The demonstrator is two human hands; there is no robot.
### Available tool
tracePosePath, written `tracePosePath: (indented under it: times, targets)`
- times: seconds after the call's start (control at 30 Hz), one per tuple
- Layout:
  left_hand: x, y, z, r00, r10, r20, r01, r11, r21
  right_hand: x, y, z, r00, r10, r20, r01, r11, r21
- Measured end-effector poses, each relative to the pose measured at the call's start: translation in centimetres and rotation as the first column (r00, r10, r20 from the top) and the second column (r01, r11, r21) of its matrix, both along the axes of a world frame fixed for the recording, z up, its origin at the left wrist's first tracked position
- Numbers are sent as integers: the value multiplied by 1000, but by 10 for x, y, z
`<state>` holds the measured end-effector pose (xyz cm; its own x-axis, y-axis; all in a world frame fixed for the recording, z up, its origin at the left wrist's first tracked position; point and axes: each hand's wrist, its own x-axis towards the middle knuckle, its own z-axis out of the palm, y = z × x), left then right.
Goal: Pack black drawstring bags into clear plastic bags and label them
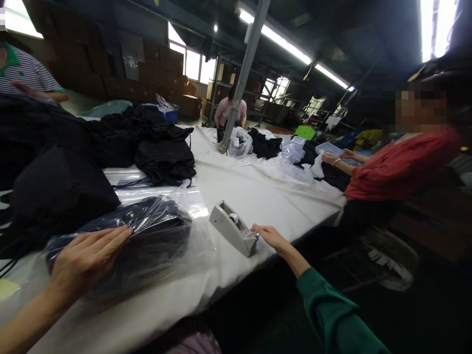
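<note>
I see left hand (86, 260) flat, fingers spread, pressing bagged dark garment (147, 231); bag extends toward 2 o'clock from fingertips. Right hand (271, 237) fingers together, loosely extended, tips touching tape dispenser (234, 227) at its 9 o'clock, on white table (258, 196).

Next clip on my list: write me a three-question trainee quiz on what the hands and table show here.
1. True or false: the left hand lies flat on a clear bag of dark garments.
2. What does the right hand reach toward? A) the tape dispenser B) a pair of scissors C) a cardboard box
3. Fill in: the person in red works at the table's ____ side.

Key: 1 true; 2 A, fingertips at its end; 3 right.
</note>
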<state>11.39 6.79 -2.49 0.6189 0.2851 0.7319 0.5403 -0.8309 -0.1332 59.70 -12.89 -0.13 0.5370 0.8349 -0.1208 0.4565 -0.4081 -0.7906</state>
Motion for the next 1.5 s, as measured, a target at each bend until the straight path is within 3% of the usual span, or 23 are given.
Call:
tracePosePath:
  times: [0.17,0.33,0.57,0.77,0.9,1.0,1.07,1.1,1.13,1.2,1.27,1.3,1.37,1.43,1.5]
  targets:
    - [0,0,2,1000,7,-16,-6,999,31,1,12,-5,989,80,-122,-88,994,-58]
    - [-1,1,3,999,6,-45,-3,997,82,0,12,-6,985,16,-171,-18,1000,-6]
    - [-2,3,8,997,-10,-71,21,986,165,-4,-39,-4,981,-139,-139,155,981,118]
    - [-3,5,2,999,-6,-36,10,996,92,-20,-62,-38,964,-243,-109,247,969,28]
    - [5,-5,11,1000,-3,-14,4,999,45,-25,-77,-49,961,-278,14,278,961,-8]
    - [11,-6,19,1000,-2,-14,3,999,52,-24,-78,-32,954,-231,188,237,971,-9]
    - [13,-5,22,1000,11,-15,-10,999,46,-39,-63,-3,940,-52,337,40,998,42]
    - [13,-5,22,1000,17,-16,-17,999,39,-54,-51,16,912,83,402,-122,990,72]
    - [13,-5,23,1000,20,-18,-20,999,30,-72,-36,37,861,234,453,-310,945,101]
    - [12,-5,22,1000,18,-20,-18,1000,10,-116,-1,75,644,521,561,-658,751,58]
    - [11,-6,21,1000,14,-14,-14,1000,-1,-159,38,103,362,653,665,-846,530,-60]
    - [11,-5,20,1000,12,-9,-12,1000,0,-179,57,110,227,678,699,-883,446,-145]
    - [11,-4,19,1000,10,2,-10,1000,9,-209,90,115,19,684,730,-876,363,-318]
    - [11,-3,19,1000,12,12,-12,1000,14,-228,116,109,-114,684,720,-800,366,-475]
    - [10,-1,18,1000,14,12,-14,1000,10,-238,134,100,-189,692,697,-703,400,-588]
